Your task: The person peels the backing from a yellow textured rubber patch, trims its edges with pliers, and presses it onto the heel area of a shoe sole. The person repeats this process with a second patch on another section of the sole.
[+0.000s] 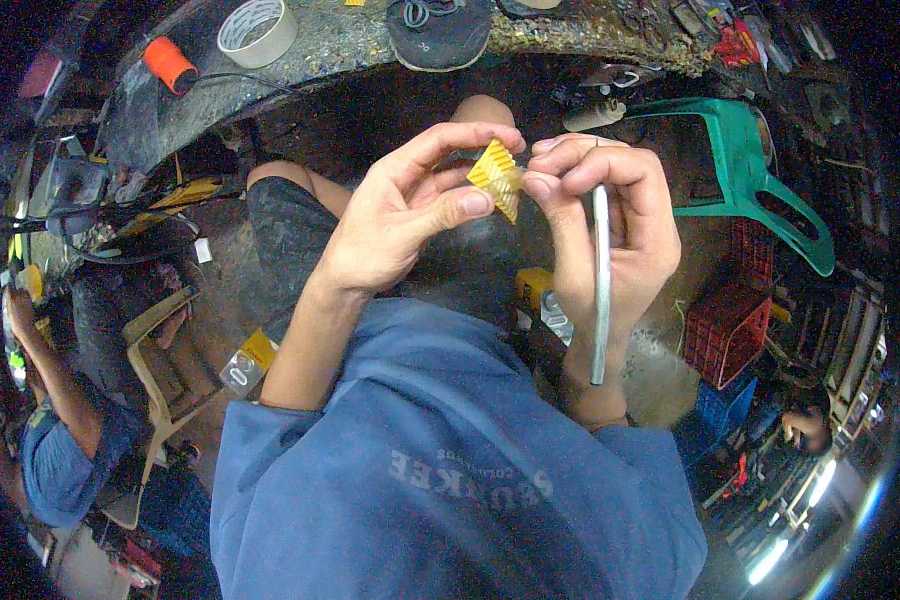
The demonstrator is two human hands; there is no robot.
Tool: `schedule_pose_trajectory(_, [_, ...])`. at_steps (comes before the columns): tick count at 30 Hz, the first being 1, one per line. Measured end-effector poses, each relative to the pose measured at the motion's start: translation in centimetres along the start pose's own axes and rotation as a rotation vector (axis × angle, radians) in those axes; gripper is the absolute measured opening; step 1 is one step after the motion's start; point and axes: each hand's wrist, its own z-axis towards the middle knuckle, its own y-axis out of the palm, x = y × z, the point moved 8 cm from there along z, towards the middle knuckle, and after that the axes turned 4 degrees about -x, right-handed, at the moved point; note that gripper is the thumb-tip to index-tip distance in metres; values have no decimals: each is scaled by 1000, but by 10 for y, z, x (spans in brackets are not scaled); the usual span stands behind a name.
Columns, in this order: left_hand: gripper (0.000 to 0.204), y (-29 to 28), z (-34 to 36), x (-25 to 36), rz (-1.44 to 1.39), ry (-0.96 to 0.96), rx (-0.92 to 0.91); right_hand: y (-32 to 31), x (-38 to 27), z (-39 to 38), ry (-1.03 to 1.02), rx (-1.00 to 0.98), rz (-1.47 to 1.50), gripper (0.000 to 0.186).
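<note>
Head view, sole entry: a small yellow ribbed piece [495, 178], with slanting ridges and a pointed outline, raised between the two hands above the lap, short of the workbench [325, 50]. Step in hand, by judgement: close two-handed work on that piece, the left hand serving as holder and the right as worker. Next move, by judgement: calls for a steady, light left pinch, and fine control of the right fingertips at the near edge. Left hand [395, 205]: index finger and thumb curved round the piece, the gap narrow, one bearing at the upper corner, the other at the lower left side. Right hand [615, 220]: thumb and index fingertips drawn close together, just beside the piece's right side; whether they touch it cannot be told. Also in the right hand: one slim grey rod [600, 300], held among the curled fingers, its blunt end pointing down toward the wrist, a thin dark tip at the top. On the workbench: one roll of tape [257, 32], pale; one orange cylinder [170, 65]. At right: one green plastic chair [795, 220]; one red crate [727, 330].
</note>
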Motion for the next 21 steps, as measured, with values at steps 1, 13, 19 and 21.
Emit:
schedule_pose_trajectory(1, [55, 0, 1, 1, -2, 13, -6, -1, 2, 1, 21, 15, 59, 24])
schedule_pose_trajectory(13, [50, 1, 2, -6, -140, -21, -13, -7, 14, 1, 232, 69, 259, 30])
schedule_pose_trajectory(19, [49, 5, -2, -5, -180, -57, 44, -10, 17, -1, 223, 94, 320, 30])
schedule_pose_trajectory(21, [45, 6, -1, -4, -144, -59, 71, -12, 13, -2, 179, 123, 290, 30])
